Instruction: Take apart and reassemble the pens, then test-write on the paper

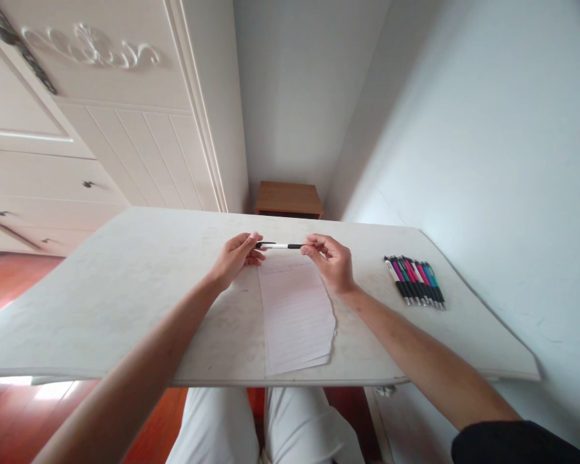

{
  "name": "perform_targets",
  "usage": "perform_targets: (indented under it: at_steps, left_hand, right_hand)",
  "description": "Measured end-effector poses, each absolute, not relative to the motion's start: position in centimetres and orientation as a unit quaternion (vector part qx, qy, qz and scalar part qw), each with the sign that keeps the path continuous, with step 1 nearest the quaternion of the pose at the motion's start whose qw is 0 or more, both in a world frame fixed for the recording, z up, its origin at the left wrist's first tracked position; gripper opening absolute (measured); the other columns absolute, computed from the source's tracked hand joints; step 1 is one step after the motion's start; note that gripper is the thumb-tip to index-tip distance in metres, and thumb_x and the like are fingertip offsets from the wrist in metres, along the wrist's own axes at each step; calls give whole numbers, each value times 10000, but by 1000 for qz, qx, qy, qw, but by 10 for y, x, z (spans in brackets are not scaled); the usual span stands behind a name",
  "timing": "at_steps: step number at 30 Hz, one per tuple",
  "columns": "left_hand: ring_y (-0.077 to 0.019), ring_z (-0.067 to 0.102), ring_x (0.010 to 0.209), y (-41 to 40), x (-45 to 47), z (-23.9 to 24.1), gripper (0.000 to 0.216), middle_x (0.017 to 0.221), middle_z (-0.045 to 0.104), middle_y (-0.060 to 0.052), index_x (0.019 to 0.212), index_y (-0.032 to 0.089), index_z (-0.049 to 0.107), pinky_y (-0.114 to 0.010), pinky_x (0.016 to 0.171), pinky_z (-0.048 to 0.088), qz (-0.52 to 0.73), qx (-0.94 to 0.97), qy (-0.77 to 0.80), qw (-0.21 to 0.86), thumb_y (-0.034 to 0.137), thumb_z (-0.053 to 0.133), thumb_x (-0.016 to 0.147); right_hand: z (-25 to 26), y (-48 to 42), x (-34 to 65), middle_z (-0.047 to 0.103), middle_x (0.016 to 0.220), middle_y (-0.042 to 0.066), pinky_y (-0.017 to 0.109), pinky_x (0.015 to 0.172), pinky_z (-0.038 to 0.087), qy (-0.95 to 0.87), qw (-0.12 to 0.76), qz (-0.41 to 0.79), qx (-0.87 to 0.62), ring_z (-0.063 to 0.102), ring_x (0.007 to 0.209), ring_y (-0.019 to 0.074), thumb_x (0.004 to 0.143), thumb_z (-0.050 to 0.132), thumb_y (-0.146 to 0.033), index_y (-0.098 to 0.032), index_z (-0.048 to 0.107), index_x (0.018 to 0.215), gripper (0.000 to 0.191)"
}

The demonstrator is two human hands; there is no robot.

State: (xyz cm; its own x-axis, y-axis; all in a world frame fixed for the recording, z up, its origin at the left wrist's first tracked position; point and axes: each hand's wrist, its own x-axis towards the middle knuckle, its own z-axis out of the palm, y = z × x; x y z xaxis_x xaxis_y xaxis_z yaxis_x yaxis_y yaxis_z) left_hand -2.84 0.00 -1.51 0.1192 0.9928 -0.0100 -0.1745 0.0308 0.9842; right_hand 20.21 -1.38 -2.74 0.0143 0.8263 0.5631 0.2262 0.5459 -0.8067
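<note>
A white ballpoint pen (280, 246) with a black clip and black grip lies level between my hands, above the top edge of the paper. My left hand (239, 256) pinches its clip end between thumb and fingers. At the grip end, my right hand (331, 259) closes its fingertips round the tip, which they hide. Below the pen, lined sheets of paper (297, 316) with a torn right edge rest on the table, faint writing along the top. My right wrist passes beside the paper's upper right side.
Several colourful pens (415, 281) with black grips lie side by side on the right of the white table (149, 277). A brown wooden stand (290, 196) is beyond the far edge. A white cabinet (164, 129) stands at the left, and a pale wall (488, 142) borders the right.
</note>
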Motion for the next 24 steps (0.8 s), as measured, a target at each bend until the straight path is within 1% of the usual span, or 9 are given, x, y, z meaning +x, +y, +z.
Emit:
perform_targets:
  at_steps: [2,4,5,9,17,19,21,23,24]
  left_hand:
    - [-67,493,448,-1,-29,-15,563,677,636,-34,900,115,670,-186,396,360,482,495,447,569,643,708,708]
    - [-47,409,393,-2,-30,-14,552,634,610,-19,879,121,685,-185,352,266,464,516,454,559,649,695,718]
    - [-47,395,390,-3,-30,-13,536,623,602,-16,863,125,690,-188,350,250,458,524,455,555,640,705,714]
    - [-61,431,439,-4,-29,-12,471,632,618,-24,838,127,695,-199,404,306,471,538,439,544,571,758,695]
    - [-118,562,584,-2,-30,-17,389,670,636,-21,842,123,692,-268,596,466,534,525,398,529,422,841,643]
    - [-128,594,655,-2,-30,-17,386,726,654,-24,867,127,695,-278,667,486,537,522,384,540,367,865,616]
    - [-134,615,746,-2,-29,-17,405,836,678,-39,914,134,694,-273,726,492,535,520,375,550,337,871,612]
    - [-146,628,820,-2,-28,-16,441,931,683,-58,983,142,683,-269,741,497,528,516,378,559,367,852,645]
    - [-150,632,825,-1,-28,-16,461,954,681,-67,1009,142,674,-265,719,499,522,512,385,564,406,834,666]
  right_hand:
    - [-26,-15,201,747,879,41,333,777,590,-657,586,261,-397,707,755,171,799,723,-378,-201,692,1003,272]
    - [-26,-16,200,741,892,39,333,794,586,-660,583,263,-393,702,777,169,810,709,-370,-203,685,1029,276]
    - [-25,-16,200,737,898,37,334,803,584,-663,581,263,-392,699,785,169,816,703,-367,-205,682,1041,278]
    - [-25,-17,199,721,902,26,333,818,578,-670,577,264,-386,691,778,160,834,680,-355,-214,666,1086,288]
    - [-24,-14,200,709,902,30,337,818,582,-670,574,260,-392,681,789,160,844,659,-374,-216,653,1099,301]
    - [-25,-13,200,707,908,31,338,827,580,-668,577,260,-392,679,798,160,846,657,-374,-214,651,1101,301]
    - [-26,-13,201,705,915,34,335,828,580,-666,579,262,-391,680,807,161,847,659,-368,-212,651,1102,299]
    - [-26,-13,201,704,920,35,333,824,581,-665,579,263,-391,680,809,162,845,662,-367,-213,653,1099,297]
    - [-26,-14,201,704,920,35,333,822,582,-665,579,264,-392,681,807,163,845,662,-371,-214,655,1097,298]
